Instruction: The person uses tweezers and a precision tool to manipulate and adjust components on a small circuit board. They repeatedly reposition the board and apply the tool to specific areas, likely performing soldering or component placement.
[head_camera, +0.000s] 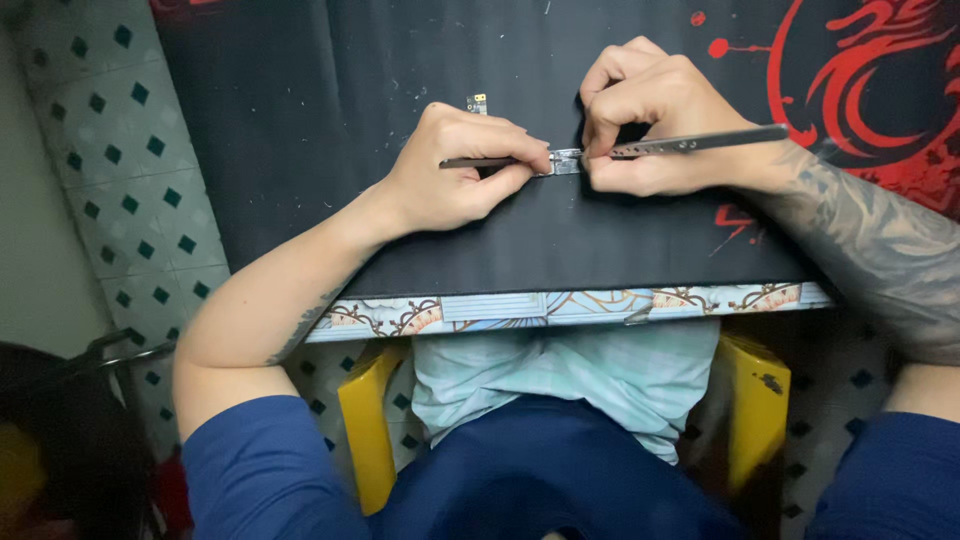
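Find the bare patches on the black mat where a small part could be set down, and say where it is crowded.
Free: mat left of the left hand, and the strip between both hands and the near table edge. Crowded: mid-mat, where right hand, tools and small metal part meet.

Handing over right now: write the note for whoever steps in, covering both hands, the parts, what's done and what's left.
Left hand: pinching a thin dark tool, tip on the small metal part.
Right hand: holding long metal tweezers on the same part.
Part lies on the black mat, between the hands.
A tiny loose component sits just beyond the left hand.
Done: both tools are on the part. Left: cannot tell.
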